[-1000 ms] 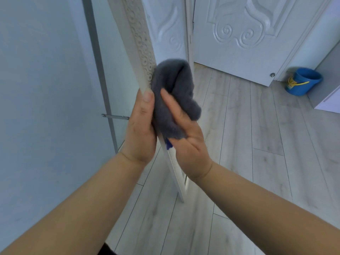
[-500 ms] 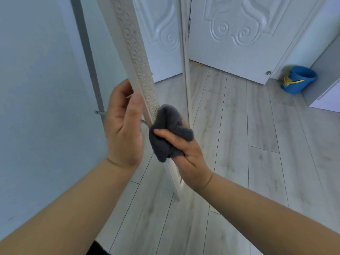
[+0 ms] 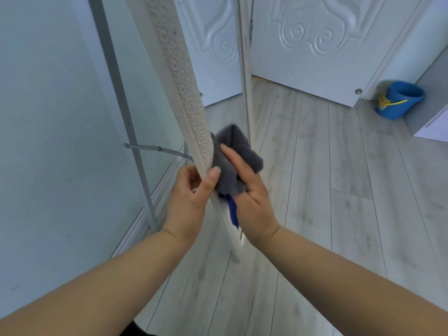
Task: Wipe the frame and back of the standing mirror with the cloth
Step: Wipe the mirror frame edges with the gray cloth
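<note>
grey cloth (image 3: 232, 161) gripped in right hand (image 3: 252, 202) against frame (image 3: 179, 76), left hand (image 3: 189, 202) clasping its edge — frame-wipe step, seemingly; next stroke wants steady pressure.

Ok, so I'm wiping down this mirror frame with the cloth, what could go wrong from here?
The mirror frame is propped on a thin rear leg and brace; a hard push from the right hand might tip or slide it, though the left hand grips the edge. The cloth is bunched, so it may skip dust in the embossed pattern.
</note>
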### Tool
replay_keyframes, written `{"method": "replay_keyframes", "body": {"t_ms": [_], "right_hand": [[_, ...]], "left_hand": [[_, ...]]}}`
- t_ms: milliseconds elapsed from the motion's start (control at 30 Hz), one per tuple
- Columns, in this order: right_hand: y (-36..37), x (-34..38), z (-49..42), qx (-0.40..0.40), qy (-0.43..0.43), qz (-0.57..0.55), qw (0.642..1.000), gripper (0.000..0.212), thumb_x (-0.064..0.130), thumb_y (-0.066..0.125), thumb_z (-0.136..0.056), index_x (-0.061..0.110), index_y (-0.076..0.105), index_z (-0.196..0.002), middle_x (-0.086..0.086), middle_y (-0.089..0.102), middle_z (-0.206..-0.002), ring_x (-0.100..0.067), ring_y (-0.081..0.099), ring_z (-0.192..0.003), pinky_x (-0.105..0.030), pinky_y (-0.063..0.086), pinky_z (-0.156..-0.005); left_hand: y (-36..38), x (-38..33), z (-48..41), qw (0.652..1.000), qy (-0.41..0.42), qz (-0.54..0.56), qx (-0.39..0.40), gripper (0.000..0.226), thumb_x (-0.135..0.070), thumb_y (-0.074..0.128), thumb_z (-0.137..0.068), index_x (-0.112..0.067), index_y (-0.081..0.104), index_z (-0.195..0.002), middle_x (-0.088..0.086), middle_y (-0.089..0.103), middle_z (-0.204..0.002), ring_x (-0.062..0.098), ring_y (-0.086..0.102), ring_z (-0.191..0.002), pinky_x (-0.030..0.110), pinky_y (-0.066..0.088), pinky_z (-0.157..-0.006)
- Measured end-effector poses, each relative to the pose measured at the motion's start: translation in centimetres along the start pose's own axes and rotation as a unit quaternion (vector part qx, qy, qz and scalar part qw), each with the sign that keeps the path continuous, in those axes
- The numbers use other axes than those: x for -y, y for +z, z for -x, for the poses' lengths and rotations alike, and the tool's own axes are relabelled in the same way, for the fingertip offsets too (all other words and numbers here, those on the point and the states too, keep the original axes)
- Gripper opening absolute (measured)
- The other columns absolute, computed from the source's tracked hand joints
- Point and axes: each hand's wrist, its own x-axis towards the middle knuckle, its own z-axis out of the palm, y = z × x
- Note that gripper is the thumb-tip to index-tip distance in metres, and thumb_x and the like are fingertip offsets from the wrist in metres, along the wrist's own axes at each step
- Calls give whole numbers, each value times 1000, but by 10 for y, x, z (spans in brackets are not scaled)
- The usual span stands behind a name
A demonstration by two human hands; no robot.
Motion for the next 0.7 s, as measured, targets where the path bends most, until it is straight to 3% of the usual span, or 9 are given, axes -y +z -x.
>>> {"method": "replay_keyframes", "body": {"t_ms": [67,167,233,300,400,467,500,600,700], "right_hand": [[8,11,-13,2,-39,-20,999,41,24,50,-98,37,55,-137,-3,49,-147,-24,45,-139,-52,38,-114],[11,-4,-10,15,-29,-26,999,43,13,45,-103,25,46,-144,-6,49,-150,-22,43,-141,-52,36,-116],[6,-22,3,0,37,-32,999,42,13,43,-104,25,45,-144,-1,53,-147,-16,48,-138,-46,38,-116],[1,-35,12,-25,123,-44,991,43,14,43,-104,28,46,-144,3,55,-144,-9,51,-134,-39,40,-115],[-2,-33,2,-40,162,-96,981,41,16,47,-102,28,52,-141,-2,54,-145,-12,55,-130,-33,45,-111],[-1,-18,-19,-29,130,-99,986,39,20,52,-100,35,56,-135,-2,52,-148,-14,53,-133,-34,44,-111],[-1,-10,-32,-19,101,-83,991,39,21,52,-98,38,57,-132,-2,49,-150,-15,50,-136,-35,42,-113],[-2,-1,-63,-17,31,-63,997,42,17,48,-98,31,52,-137,-6,43,-153,-16,44,-140,-34,38,-116],[-3,-23,-73,-40,27,7,999,43,24,47,-103,39,43,-144,-4,42,-152,-16,42,-140,-38,38,-116]], "left_hand": [[2,-3,-6,995,1,75,59,75,-80,66,-65,-28,59,-119,-7,70,-118,9,64,-114,25,52,-94],[9,-16,-7,988,17,110,110,96,-73,65,-73,-12,44,-144,4,61,-137,14,55,-131,25,47,-103],[16,-19,-5,986,24,111,122,102,-73,67,-72,3,46,-137,12,66,-125,21,62,-122,33,51,-100],[22,-20,-4,988,36,100,113,99,-73,69,-68,9,53,-120,4,74,-98,16,71,-102,28,56,-86],[28,-11,-5,994,32,90,60,63,-58,71,-76,-12,64,-118,-6,77,-98,5,72,-100,16,54,-80],[30,-6,-7,997,38,60,36,24,-47,62,-87,-39,68,-109,-20,75,-94,-6,69,-94,10,51,-75],[30,-5,-8,998,45,43,24,15,-44,59,-90,-51,68,-101,-26,73,-90,-10,67,-90,8,50,-73],[32,-7,-9,998,55,12,-1,28,-40,56,-90,-67,64,-86,-33,70,-82,-14,65,-81,4,48,-69],[32,-1,-10,998,60,3,-8,14,-45,58,-88,-54,68,-89,-30,70,-81,-10,66,-81,3,47,-67]]}}
